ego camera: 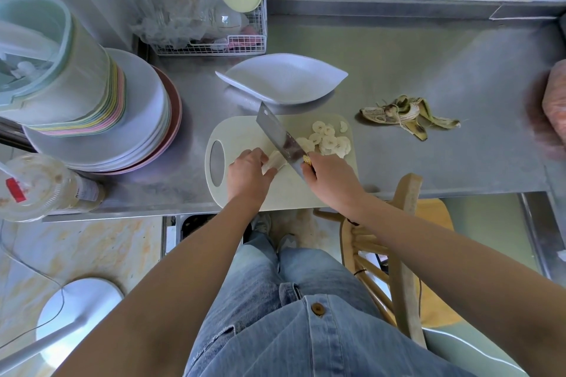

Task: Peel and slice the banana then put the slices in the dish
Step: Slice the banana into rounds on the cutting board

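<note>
Banana (273, 163): the stub is held on the cutting board (242, 131) by the curled left hand (246, 176), at the bench's (444, 70) near edge.
Knife (277, 135): gripped by the right hand (332, 180), blade set against the stub.
Slices (329, 140): heaped at the board's far right corner.
Dish (284, 78): placed just beyond the board's far edge.
Bench: steel; peel (404, 115) laid right of the board, stacked plates (144, 119) at the left end, broad steel seen behind the peel.

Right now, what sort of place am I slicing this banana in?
Most likely a kitchen, perhaps a commercial one: the work surface is a stainless steel counter, with a tall stack of plates and a wire dish rack beside it.
</note>
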`<state>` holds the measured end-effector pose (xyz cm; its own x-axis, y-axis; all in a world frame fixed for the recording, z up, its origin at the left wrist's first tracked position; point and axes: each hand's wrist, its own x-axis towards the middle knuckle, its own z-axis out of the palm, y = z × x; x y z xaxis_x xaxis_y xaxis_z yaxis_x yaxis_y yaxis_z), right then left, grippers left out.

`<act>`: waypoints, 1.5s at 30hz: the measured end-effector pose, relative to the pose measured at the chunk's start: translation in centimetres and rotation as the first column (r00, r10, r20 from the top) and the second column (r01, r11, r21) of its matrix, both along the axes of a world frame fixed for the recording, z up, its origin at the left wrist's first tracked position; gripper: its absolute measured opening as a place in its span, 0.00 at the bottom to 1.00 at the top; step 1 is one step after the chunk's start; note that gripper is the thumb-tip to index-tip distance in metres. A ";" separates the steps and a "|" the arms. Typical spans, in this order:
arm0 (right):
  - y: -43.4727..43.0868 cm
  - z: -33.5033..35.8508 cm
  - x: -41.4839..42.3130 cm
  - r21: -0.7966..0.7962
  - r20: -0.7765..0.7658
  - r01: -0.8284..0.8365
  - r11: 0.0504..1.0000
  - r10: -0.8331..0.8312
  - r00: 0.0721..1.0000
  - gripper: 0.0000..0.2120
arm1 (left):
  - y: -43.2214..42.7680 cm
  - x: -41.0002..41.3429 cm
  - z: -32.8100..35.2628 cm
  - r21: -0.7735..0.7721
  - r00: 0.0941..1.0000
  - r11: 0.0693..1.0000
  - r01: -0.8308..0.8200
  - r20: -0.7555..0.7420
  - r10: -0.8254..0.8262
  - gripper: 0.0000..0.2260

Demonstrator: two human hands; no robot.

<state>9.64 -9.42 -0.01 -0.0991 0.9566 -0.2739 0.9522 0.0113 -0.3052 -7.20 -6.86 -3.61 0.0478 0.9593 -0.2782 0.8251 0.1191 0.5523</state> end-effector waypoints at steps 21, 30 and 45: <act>0.3 -0.6 0.0 0.028 -0.020 0.017 0.999 -0.016 1.000 0.12 | 0.1 0.0 0.0 -0.021 1.000 1.000 -0.003 0.008 0.003 0.10; 0.1 -0.2 0.0 -0.012 -0.035 0.023 1.000 -0.023 0.999 0.12 | 0.1 0.1 0.1 -0.011 1.000 1.000 0.003 -0.017 -0.004 0.10; 0.2 -0.7 0.1 -0.008 -0.046 -0.013 1.000 0.013 0.999 0.11 | -0.4 -0.2 -0.1 -0.003 0.996 0.999 0.047 -0.071 -0.047 0.16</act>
<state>9.71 -9.19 -0.69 -0.1240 0.9529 -0.2767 0.9369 0.0206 -0.3490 -7.43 -7.30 -3.74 0.0725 0.9560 -0.2842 0.8671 0.0804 0.4916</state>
